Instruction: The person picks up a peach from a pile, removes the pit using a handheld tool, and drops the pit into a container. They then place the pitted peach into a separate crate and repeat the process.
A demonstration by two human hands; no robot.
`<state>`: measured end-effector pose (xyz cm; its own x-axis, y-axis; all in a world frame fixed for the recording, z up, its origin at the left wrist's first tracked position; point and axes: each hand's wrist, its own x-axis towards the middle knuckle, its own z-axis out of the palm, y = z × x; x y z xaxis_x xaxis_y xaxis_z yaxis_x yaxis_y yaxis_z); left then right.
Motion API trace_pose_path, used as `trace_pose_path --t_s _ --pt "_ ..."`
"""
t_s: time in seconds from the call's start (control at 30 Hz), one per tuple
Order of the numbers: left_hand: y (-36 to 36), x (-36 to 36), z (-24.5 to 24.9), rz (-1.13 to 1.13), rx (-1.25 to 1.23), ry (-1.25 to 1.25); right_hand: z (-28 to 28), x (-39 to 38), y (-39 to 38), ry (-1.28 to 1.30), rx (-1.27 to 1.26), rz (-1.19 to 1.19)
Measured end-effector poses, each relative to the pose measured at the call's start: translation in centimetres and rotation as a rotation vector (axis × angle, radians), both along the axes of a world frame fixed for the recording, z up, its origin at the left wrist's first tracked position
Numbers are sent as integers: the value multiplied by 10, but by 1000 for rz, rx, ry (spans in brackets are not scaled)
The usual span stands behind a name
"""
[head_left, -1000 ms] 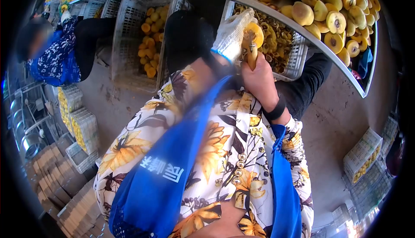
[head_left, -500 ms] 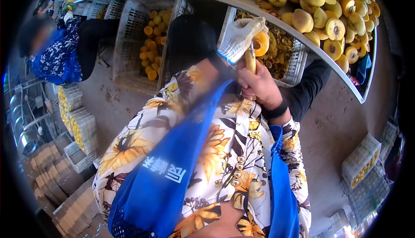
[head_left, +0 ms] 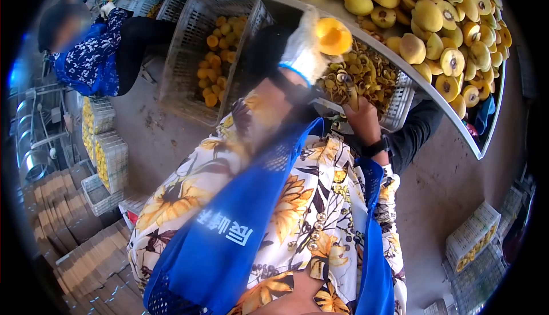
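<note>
Drew hollowed fruit half [head_left: 333, 36] and slim tool [head_left: 353, 101] apart since the earlier view. Holding fruit pinched in gloved left hand [head_left: 302, 47], near the table [head_left: 321, 1]; clasping tool in right hand [head_left: 364, 119], above a crate [head_left: 405, 100] of fruit scraps [head_left: 372, 74]. Could lose fruit among scraps through slippery flesh or slackened glove hold.

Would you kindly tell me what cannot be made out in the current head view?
- Left hand, head view: fingers hidden by its glove.
- Tool, head view: handle end hidden by the right hand.
- Crate of peelings, head view: far end hidden by the table.
- Fruit pile, head view: cut off by the top edge.
</note>
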<state>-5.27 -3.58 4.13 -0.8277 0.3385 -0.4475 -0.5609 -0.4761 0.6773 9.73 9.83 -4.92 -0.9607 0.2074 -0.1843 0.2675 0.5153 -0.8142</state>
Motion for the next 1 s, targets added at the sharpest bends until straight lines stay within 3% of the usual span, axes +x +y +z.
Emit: trace_pose_path --t_s 0.03,0.1,0.13,0.17,0.2,0.23,0.3,0.33,0.37,0.4,0.5,0.57,0.63,0.73,0.83,0.87,0.9,0.97,1.0 --pt "-18 -9 -15 22 47 85 13 0 -5 35 128 -46" --pt "-56 -19 5 139 -212 149 14 -3 3 -97 -71 -81" --pt "-84 -26 3 208 -461 364 13 -4 6 -165 -171 -100" --pt "-112 -33 0 304 -753 537 14 -7 8 -153 -135 -88" --pt "-122 -31 29 170 -1521 656 15 -6 10 -144 -100 -80" --pt "-139 -41 18 294 -1748 977 12 -6 10 -143 -65 -68" --pt "-120 -49 33 355 -1752 1116 -3 -9 7 -10 11 -43" --pt "-98 -51 44 245 -1557 1294 -1 -11 2 -2 3 -44" --pt "-77 -56 34 149 -1563 1368 1 -12 -4 6 -4 -46" --pt "-43 -52 47 -104 -1598 1217 2 -13 -7 57 24 -30" --pt "45 -71 28 -479 -1664 1421 25 -9 -11 133 20 66" --pt "91 -83 19 -718 -1711 1310 30 -1 -9 95 31 80" --pt "115 -90 -1 -684 -1840 1046 41 4 -10 91 -55 51" --pt "109 -92 4 -671 -1789 1081 54 7 -8 57 -160 -10" --pt "90 -87 24 -637 -1523 1021 57 7 -5 83 -178 -105" --pt "81 -86 30 -535 -1436 1054 58 5 -3 109 -160 -138" --pt "69 -85 27 -264 -1234 1229 64 1 -2 159 -137 -184" --pt "39 -76 42 -566 -386 574 86 -6 -2 247 -107 -275" --pt "33 -66 39 -495 -129 429 103 -10 -2 285 -133 -280"
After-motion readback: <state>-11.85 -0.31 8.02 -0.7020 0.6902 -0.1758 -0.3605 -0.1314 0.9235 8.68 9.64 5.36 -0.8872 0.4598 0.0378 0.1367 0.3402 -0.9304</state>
